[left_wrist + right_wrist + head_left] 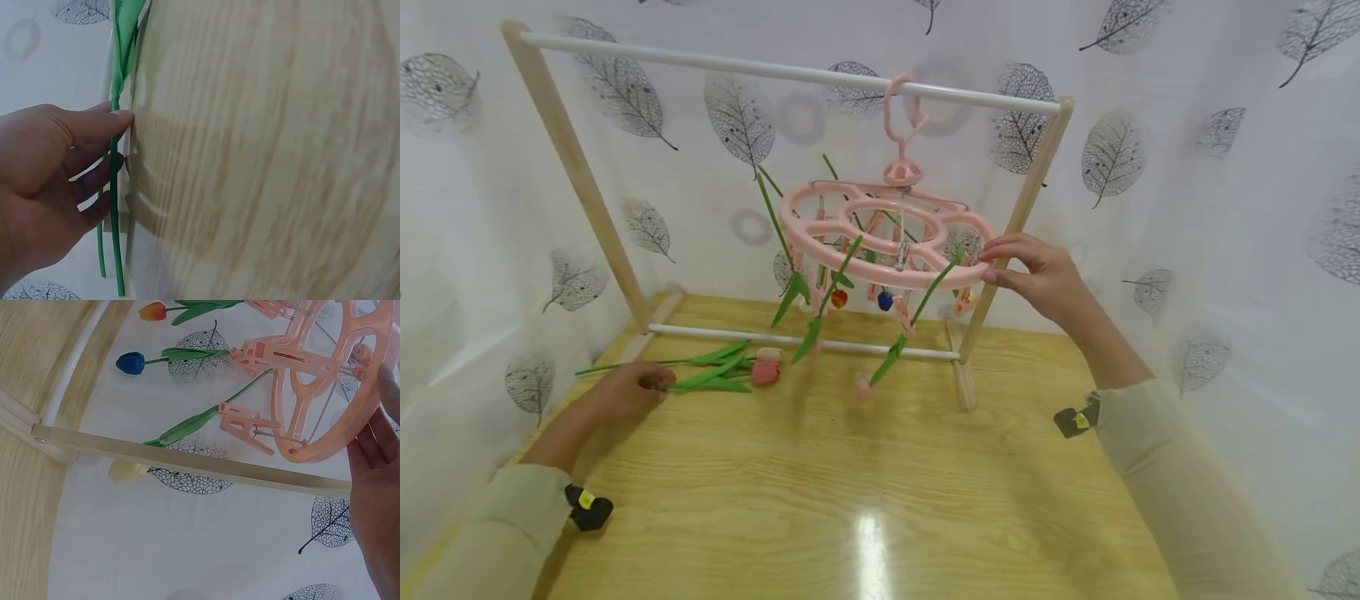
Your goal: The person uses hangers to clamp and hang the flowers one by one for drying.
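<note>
A round pink clip hanger [880, 271] hangs by its hook from the white bar of a wooden rack. My right hand [1041, 275] grips the hanger's right rim, thumb below and fingers above. Pink clips [247, 425] under the ring hold artificial tulips with heads down, among them a blue tulip [130, 363], an orange-red tulip [152, 311] and a yellow tulip [128, 470]. At the table's left, my left hand [625, 392] pinches the green stem [115, 187] of a tulip between thumb and fingers. A pink tulip head [765, 371] and a whitish one [767, 354] lie just right of it.
The rack's wooden legs [576, 175] stand on the wood-grain table [850, 467]. A lower white bar [805, 339] runs between them close to the tabletop. Behind hangs a white curtain [1120, 275] printed with dark leaves.
</note>
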{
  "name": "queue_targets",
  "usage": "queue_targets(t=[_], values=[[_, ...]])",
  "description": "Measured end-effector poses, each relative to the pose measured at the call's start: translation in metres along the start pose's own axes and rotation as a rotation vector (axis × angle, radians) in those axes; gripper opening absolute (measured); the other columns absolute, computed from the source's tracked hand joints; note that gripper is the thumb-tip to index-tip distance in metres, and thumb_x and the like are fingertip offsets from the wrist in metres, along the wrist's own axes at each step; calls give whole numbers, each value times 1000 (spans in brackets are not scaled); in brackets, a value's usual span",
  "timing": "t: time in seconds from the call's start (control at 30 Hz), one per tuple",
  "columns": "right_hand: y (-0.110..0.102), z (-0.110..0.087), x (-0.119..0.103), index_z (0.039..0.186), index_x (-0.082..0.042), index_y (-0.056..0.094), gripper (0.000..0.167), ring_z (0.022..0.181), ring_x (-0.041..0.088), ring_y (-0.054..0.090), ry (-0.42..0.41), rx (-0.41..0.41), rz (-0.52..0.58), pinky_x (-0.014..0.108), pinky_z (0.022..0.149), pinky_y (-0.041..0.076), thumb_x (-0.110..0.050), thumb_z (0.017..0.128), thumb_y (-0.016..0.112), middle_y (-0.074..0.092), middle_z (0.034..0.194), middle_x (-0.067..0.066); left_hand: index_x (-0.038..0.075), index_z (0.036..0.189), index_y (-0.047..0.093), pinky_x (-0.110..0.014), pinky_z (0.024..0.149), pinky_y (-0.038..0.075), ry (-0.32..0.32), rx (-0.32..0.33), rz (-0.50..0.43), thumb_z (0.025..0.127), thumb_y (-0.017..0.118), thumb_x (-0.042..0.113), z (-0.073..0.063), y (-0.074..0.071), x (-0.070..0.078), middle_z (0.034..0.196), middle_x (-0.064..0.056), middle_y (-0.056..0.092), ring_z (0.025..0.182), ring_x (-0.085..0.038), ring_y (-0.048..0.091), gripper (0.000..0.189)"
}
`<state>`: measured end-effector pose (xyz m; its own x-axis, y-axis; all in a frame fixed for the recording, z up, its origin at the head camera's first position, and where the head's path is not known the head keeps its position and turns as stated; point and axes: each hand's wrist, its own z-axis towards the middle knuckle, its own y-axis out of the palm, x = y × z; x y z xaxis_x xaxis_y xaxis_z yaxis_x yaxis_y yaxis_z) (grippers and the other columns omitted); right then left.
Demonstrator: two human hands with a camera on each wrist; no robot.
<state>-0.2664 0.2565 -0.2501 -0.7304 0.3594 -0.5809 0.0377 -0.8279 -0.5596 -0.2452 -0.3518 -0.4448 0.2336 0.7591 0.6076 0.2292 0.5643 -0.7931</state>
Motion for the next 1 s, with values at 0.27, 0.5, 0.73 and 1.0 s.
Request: queue_targets(t=[0.27, 0.5, 0.73, 1.0], values=[[3, -1, -2, 110, 3, 74, 20, 117, 5, 59, 45, 7, -25, 20, 110, 42, 3, 90, 72, 68, 112, -14, -5, 113, 68, -35, 74, 53, 22, -47, 21, 93, 69, 5, -3, 1, 13, 102, -15, 69, 92, -25, 64, 23], [4, -1, -4, 112, -1, 74, 22, 117, 1, 57, 79, 0, -83, 19, 109, 40, -1, 91, 73, 68, 113, -13, -6, 120, 66, -31, 72, 52, 39, -96, -22, 94, 69, 6, -7, 2, 29, 106, -16, 68, 95, -24, 61, 29], [7, 0, -6, 113, -5, 75, 22, 119, -1, 55, 127, -16, -121, 22, 107, 40, -9, 91, 74, 68, 117, -8, -9, 123, 62, -38, 76, 53, 24, -155, -55, 92, 61, -5, -9, 9, 37, 109, -19, 65, 99, -30, 62, 31], [10, 0, -4, 114, -8, 75, 22, 119, -1, 55, 139, -26, -152, 28, 107, 43, -11, 92, 74, 69, 120, 2, -13, 125, 58, -43, 80, 54, 78, -190, -68, 90, 50, -18, -12, 14, 53, 110, -23, 63, 102, -37, 60, 37]])
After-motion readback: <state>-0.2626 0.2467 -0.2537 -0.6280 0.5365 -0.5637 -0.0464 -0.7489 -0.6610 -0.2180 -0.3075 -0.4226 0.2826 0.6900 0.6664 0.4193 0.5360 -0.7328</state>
